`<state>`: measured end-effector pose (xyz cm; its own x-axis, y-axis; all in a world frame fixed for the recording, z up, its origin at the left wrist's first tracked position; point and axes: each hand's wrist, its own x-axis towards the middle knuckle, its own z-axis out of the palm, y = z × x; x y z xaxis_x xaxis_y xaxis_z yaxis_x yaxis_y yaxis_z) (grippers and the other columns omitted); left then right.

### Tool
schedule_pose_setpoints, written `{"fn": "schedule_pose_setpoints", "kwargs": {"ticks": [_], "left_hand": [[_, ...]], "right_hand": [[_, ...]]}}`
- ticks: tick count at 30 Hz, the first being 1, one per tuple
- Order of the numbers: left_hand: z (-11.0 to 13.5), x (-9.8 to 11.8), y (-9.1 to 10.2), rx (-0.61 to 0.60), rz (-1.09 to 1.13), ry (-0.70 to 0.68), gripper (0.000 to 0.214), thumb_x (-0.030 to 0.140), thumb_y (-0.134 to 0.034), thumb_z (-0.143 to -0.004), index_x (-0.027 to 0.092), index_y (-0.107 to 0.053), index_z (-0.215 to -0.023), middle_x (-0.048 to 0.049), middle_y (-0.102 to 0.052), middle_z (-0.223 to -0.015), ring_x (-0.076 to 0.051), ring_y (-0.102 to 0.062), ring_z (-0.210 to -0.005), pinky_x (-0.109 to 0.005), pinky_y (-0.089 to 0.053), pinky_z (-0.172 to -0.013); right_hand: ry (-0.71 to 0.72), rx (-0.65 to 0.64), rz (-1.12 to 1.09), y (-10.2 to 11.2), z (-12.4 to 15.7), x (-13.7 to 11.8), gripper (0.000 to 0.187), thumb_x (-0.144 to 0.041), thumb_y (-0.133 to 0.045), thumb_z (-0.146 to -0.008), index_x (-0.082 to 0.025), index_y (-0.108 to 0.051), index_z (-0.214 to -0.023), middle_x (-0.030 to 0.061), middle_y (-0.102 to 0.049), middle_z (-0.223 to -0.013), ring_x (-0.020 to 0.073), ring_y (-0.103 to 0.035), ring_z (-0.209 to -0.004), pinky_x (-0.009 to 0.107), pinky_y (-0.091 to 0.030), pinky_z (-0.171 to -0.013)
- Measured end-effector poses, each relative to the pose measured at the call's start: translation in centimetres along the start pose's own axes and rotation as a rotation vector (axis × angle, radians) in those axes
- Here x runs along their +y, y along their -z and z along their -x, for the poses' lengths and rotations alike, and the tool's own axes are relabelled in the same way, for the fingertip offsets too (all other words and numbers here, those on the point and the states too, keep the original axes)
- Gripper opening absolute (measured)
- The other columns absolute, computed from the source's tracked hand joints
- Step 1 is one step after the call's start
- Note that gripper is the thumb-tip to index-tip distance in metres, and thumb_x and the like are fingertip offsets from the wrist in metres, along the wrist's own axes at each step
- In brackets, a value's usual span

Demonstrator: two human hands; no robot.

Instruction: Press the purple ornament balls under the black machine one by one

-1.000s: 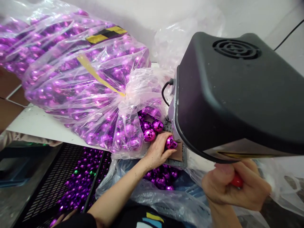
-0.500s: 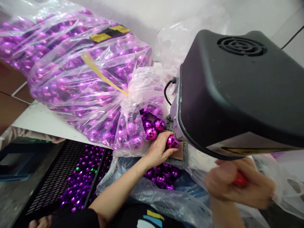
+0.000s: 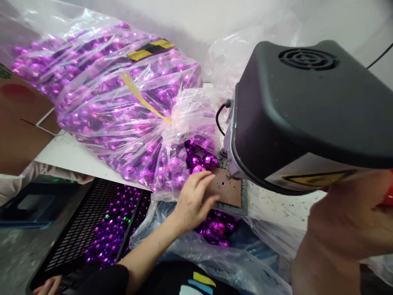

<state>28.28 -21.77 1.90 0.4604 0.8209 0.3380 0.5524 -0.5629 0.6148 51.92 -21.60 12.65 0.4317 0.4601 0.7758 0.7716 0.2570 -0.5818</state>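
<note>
My left hand hovers with its fingers stretched out over the edge of a brown plate under the black machine. It holds nothing. Loose faceted purple balls lie just beyond its fingertips, at the mouth of a big clear bag of purple balls. My right hand is raised close to the camera at the right. It is closed round a red handle, which only shows at the frame edge.
An open plastic bag with more purple balls hangs below the table edge. A black mesh crate on the left holds several balls. A cardboard box stands at far left. Someone's fingers show at the bottom left.
My left hand has let go of the purple ball it held on the plate and has drawn back, now open. My right hand has risen with the red handle.
</note>
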Motion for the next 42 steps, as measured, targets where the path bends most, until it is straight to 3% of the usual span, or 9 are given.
{"fn": "schedule_pose_setpoints", "kwargs": {"ticks": [3, 7, 10, 16, 20, 24, 27, 31, 42], "left_hand": [[-2.7, -1.4, 0.1, 0.152, -0.331, 0.138, 0.050, 0.022, -0.061, -0.091, 0.015, -0.048, -0.138, -0.0204, -0.052, -0.142, -0.038, -0.046, -0.133, -0.058, -0.037, -0.110], [-4.6, -2.4, 0.5, 0.095, -0.506, 0.190, 0.046, 0.018, -0.062, -0.087, 0.013, -0.053, -0.132, -0.0195, -0.059, -0.135, -0.038, -0.054, -0.123, -0.054, -0.042, -0.101], [-4.9, -2.7, 1.2, 0.055, -0.470, 0.202, 0.042, 0.017, -0.061, -0.088, 0.014, -0.054, -0.129, -0.0176, -0.062, -0.129, -0.035, -0.059, -0.116, -0.050, -0.045, -0.097], [-3.4, -2.0, 2.6, 0.130, 0.396, 0.150, 0.055, 0.031, -0.069, -0.088, 0.025, -0.049, -0.138, -0.0102, -0.056, -0.141, -0.027, -0.053, -0.131, -0.044, -0.044, -0.111], [-1.4, -1.6, 1.6, -0.082, 1.003, 0.324, 0.057, 0.045, -0.068, -0.089, 0.030, -0.049, -0.141, -0.0094, -0.062, -0.133, -0.027, -0.065, -0.116, -0.042, -0.057, -0.094], [-0.6, -2.0, 0.1, -0.264, 1.229, 0.471, 0.055, 0.050, -0.058, -0.094, 0.031, -0.045, -0.144, -0.0101, -0.065, -0.125, -0.026, -0.072, -0.098, -0.037, -0.061, -0.076], [-1.1, -1.9, -0.7, -0.240, 1.028, 0.465, 0.050, 0.053, -0.051, -0.097, 0.028, -0.051, -0.140, -0.0093, -0.064, -0.126, -0.024, -0.068, -0.103, -0.035, -0.058, -0.081], [-2.2, -1.0, -1.5, -0.150, 0.522, 0.336, 0.052, 0.043, -0.065, -0.092, 0.025, -0.049, -0.137, -0.0070, -0.060, -0.133, -0.025, -0.058, -0.120, -0.042, -0.047, -0.105], [-3.0, -1.5, -4.1, 0.066, -0.252, -0.062, 0.048, 0.034, -0.071, -0.088, 0.016, -0.053, -0.129, -0.0140, -0.066, -0.124, -0.029, -0.060, -0.113, -0.045, -0.049, -0.099]], "right_hand": [[0.140, 0.123, 0.081, -0.3, -0.2, 0.4, 0.019, -0.037, -0.065, -0.080, -0.020, -0.063, -0.072, -0.0019, -0.033, -0.054, 0.0049, -0.029, -0.054, 0.031, -0.021, -0.059], [0.083, 0.173, 0.155, -0.7, -0.6, 1.0, 0.025, -0.046, -0.064, -0.081, -0.021, -0.067, -0.081, 0.0015, -0.057, -0.072, 0.0096, -0.047, -0.066, 0.031, -0.027, -0.064], [0.041, 0.148, 0.138, -1.2, -1.2, 0.8, 0.035, -0.052, -0.057, -0.086, -0.018, -0.066, -0.081, 0.0013, -0.055, -0.072, 0.0089, -0.048, -0.068, 0.030, -0.028, -0.065], [0.080, 0.070, 0.107, -1.6, -2.4, -0.7, 0.035, -0.046, -0.056, -0.090, -0.012, -0.065, -0.085, 0.0006, -0.055, -0.075, 0.0041, -0.047, -0.069, 0.023, -0.032, -0.064], [0.081, 0.073, 0.107, -1.6, -2.6, -1.1, 0.034, -0.044, -0.056, -0.091, -0.012, -0.063, -0.083, -0.0007, -0.055, -0.074, 0.0036, -0.048, -0.068, 0.021, -0.034, -0.064], [0.069, 0.063, 0.130, -1.7, -2.8, -1.4, 0.036, -0.046, -0.055, -0.091, -0.012, -0.061, -0.081, -0.0012, -0.054, -0.073, 0.0027, -0.047, -0.068, 0.020, -0.035, -0.065], [0.067, 0.053, 0.113, -1.9, -3.1, -1.5, 0.034, -0.043, -0.056, -0.092, -0.010, -0.060, -0.082, -0.0019, -0.055, -0.073, 0.0010, -0.045, -0.067, 0.018, -0.034, -0.064], [0.061, 0.024, 0.095, -2.5, -3.8, -1.1, 0.029, -0.038, -0.058, -0.090, -0.010, -0.058, -0.082, -0.0052, -0.049, -0.068, 0.0002, -0.040, -0.063, 0.018, -0.031, -0.062], [0.037, -0.026, 0.086, -2.8, -4.3, -0.9, 0.030, -0.041, -0.056, -0.091, -0.013, -0.052, -0.082, -0.0064, -0.042, -0.065, 0.0024, -0.036, -0.062, 0.020, -0.029, -0.063]]}}
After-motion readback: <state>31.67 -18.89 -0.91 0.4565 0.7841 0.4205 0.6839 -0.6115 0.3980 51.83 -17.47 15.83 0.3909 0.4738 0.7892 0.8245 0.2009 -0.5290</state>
